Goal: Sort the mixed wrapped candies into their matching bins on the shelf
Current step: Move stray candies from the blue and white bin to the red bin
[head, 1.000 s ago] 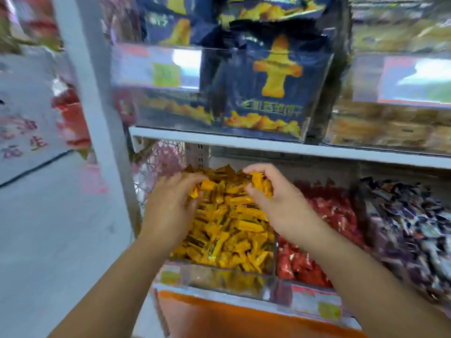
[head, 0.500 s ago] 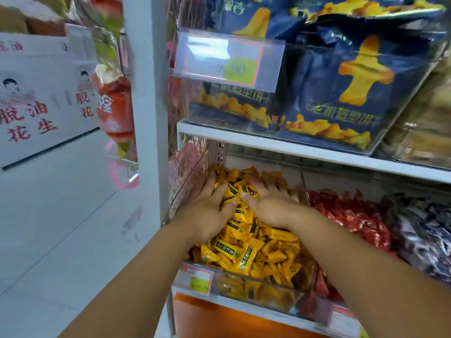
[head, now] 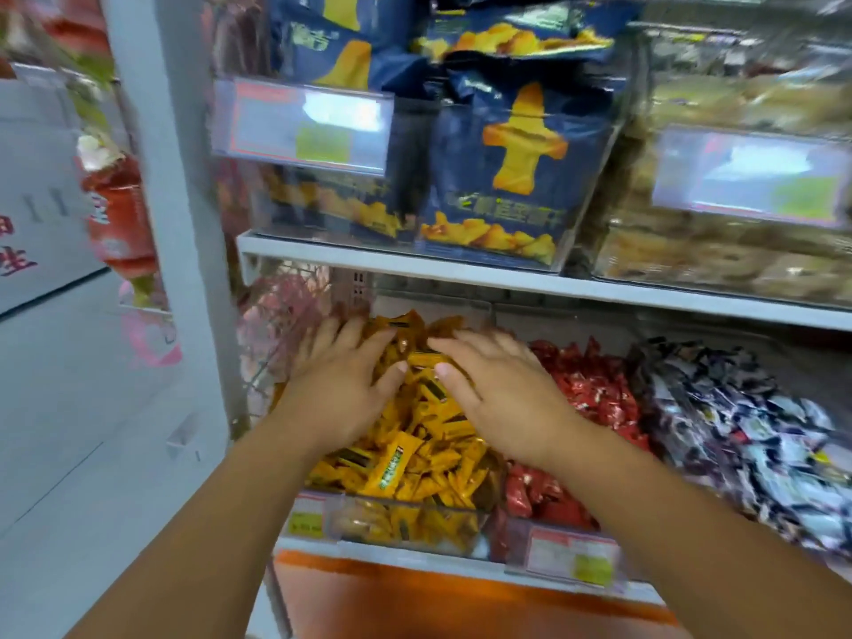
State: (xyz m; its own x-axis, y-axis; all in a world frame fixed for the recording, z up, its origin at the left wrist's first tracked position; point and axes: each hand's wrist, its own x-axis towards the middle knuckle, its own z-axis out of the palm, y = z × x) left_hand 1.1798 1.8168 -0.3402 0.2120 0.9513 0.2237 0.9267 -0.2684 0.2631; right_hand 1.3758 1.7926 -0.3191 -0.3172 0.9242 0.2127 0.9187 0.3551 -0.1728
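Note:
A clear bin (head: 405,528) on the lower shelf is heaped with yellow wrapped candies (head: 415,449). My left hand (head: 343,380) lies flat on the left side of the heap, fingers spread and reaching toward the back. My right hand (head: 498,385) rests palm down on the right side of the same heap, fingers straight. Neither hand grips a candy that I can see. Right of it sits a bin of red wrapped candies (head: 590,389), then a bin of dark blue and white wrapped candies (head: 747,422).
The white upper shelf board (head: 507,279) hangs close above the bins, carrying dark blue snack bags (head: 511,177) and clear boxes with price tags (head: 304,122). A white upright post (head: 166,177) stands at the left. Price labels (head: 571,555) line the lower shelf edge.
Both hands went from pinching yellow candies above the heap to lying flat on it. My view swung and the frame is blurred.

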